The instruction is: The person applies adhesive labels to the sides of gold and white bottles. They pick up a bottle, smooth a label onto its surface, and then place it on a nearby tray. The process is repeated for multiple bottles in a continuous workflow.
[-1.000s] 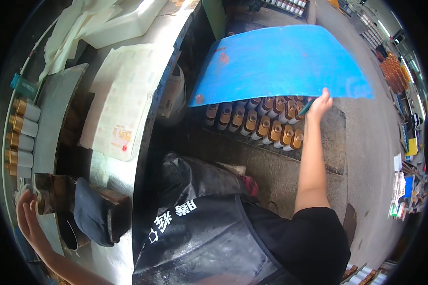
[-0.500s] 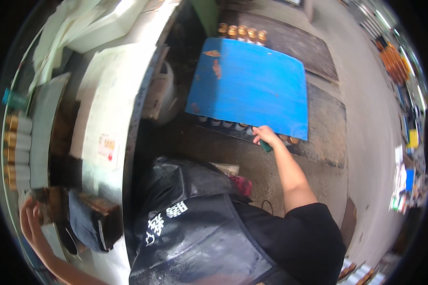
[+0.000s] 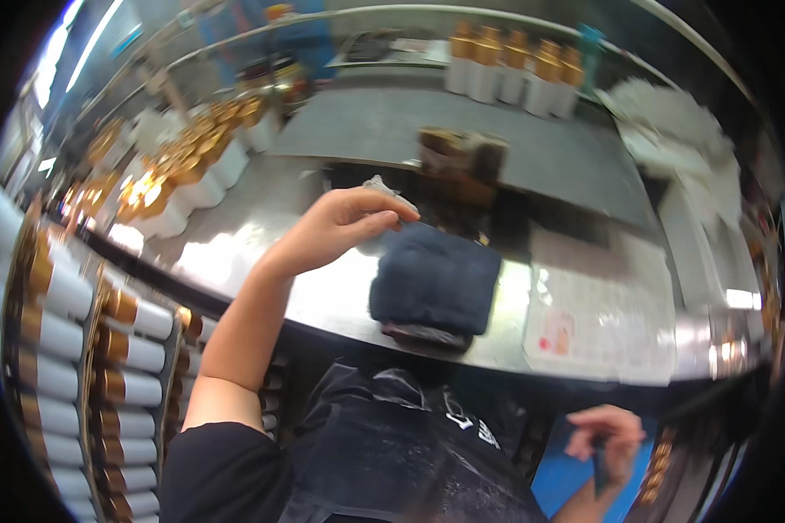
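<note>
My left hand (image 3: 344, 225) reaches over the metal workbench with its fingers stretched forward and the thumb below them, a little apart. No object shows between them. Just beyond its fingertips sits a dark blue folded cloth pad (image 3: 436, 281) on a dark block, and a crumpled clear scrap (image 3: 379, 185) shows behind the knuckles. Low at the right, my right hand (image 3: 609, 436) is blurred, its fingers curled around a small dark green object (image 3: 601, 471) whose kind I cannot make out. Under that hand lies a blue board (image 3: 554, 462).
White cylinders with gold tops (image 3: 192, 179) crowd the bench's left side; several more (image 3: 515, 70) stand at the back. Racks of similar cylinders (image 3: 131, 383) fill the lower left. A pale sheet (image 3: 597, 305) and a white foam box (image 3: 702, 235) are on the right.
My view has swung left from the blue board to the workbench. My left hand has come over the bench beside the cloth pad. My right hand has lifted from the board's edge, keeping the green object.
</note>
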`<state>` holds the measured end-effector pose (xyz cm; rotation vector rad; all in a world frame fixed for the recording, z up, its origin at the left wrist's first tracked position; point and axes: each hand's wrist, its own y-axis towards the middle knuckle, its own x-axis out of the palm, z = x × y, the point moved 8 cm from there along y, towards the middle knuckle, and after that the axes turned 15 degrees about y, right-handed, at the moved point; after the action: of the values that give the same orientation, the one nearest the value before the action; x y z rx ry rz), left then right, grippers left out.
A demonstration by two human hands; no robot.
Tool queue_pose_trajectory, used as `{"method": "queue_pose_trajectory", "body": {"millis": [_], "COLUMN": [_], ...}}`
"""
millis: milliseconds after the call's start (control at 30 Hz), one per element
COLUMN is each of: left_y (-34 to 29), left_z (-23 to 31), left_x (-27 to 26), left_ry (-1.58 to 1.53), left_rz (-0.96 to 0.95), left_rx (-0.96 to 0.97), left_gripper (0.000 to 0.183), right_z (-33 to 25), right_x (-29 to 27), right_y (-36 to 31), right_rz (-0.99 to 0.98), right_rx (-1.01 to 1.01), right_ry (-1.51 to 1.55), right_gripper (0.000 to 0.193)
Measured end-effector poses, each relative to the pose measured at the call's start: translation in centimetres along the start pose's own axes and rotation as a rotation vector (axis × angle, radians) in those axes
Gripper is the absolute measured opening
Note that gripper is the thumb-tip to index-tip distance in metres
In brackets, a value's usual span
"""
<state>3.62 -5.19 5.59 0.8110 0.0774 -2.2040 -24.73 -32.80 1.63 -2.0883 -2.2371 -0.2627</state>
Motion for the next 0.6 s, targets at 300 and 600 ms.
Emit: {"method": "queue_pose_trajectory", "body": {"millis": [300, 600], "left_y": [-17.0, -15.0], "left_z": [-21.5, -26.6], "left_x": [-17.4, -39.2], "left_ry": [0.333, 1.139], "left_rz": [1.161, 1.230], "left_rx": [-0.441, -0.877], "left_gripper": [0.040, 0.055], "right_z": [3.8, 3.8], "right_x": [-15.0, -9.6], "right_y": [5.1, 11.0], "right_rz": [0.937, 0.797], "right_rx": [-0.036, 0.049], "right_ry": [0.795, 0.664], "right_gripper": [0.047, 0.039]}}
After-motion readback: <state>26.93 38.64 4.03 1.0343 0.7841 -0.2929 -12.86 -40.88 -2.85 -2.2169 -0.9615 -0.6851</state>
